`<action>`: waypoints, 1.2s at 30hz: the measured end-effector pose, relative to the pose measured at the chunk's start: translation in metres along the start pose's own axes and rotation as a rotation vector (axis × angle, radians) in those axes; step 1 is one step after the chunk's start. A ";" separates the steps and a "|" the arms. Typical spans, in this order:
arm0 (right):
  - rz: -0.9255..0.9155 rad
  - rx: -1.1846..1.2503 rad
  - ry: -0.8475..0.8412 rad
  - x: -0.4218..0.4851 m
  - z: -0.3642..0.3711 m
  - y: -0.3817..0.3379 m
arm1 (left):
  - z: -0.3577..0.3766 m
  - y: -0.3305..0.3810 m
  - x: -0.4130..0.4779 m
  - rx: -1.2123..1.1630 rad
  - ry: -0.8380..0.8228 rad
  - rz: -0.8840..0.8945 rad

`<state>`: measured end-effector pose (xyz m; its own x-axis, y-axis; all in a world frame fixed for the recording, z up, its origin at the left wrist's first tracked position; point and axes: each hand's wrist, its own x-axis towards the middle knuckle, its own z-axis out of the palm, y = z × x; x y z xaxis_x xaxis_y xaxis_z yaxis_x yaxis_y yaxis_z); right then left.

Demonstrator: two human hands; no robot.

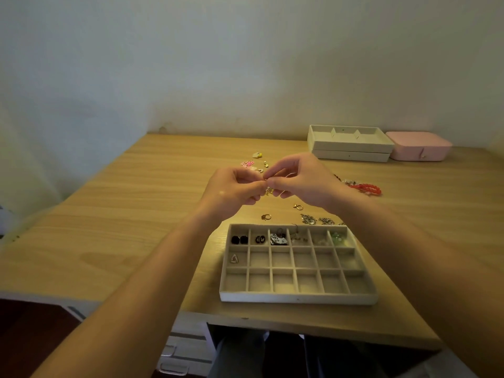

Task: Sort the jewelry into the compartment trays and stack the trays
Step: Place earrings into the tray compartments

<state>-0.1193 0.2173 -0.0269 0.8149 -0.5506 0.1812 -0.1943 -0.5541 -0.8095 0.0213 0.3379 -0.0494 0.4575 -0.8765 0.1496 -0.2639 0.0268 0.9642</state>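
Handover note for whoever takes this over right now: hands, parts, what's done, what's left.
Left hand and right hand both pinch a small gold piece above the table.
Compartment tray at the near edge: far row filled, one piece in the middle row, rest empty.
Loose: rings, silver pieces, red beads, pink charms.
Two stacked trays at the back right.
Left: sort the rest, stack.

Single view: head-worn, wide-angle. Faces forward and down across the counter (114, 219) toward the wall (245, 64) filling the upper third of frame. Close range; counter's near edge lies low in frame. Margins seemingly bowed by the lens.
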 end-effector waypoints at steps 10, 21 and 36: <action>-0.144 -0.375 -0.040 -0.006 0.020 -0.026 | -0.020 0.001 -0.027 0.055 -0.097 -0.093; 0.069 -0.218 -0.260 -0.018 0.042 -0.033 | -0.046 -0.008 -0.056 0.279 -0.131 -0.165; 0.060 -0.358 -0.242 -0.041 0.079 -0.015 | -0.045 -0.027 -0.055 0.665 -0.284 -0.097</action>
<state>-0.1062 0.2973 -0.0666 0.8925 -0.4500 -0.0304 -0.3876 -0.7308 -0.5619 0.0417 0.4068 -0.0734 0.2905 -0.9536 -0.0796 -0.7347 -0.2756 0.6199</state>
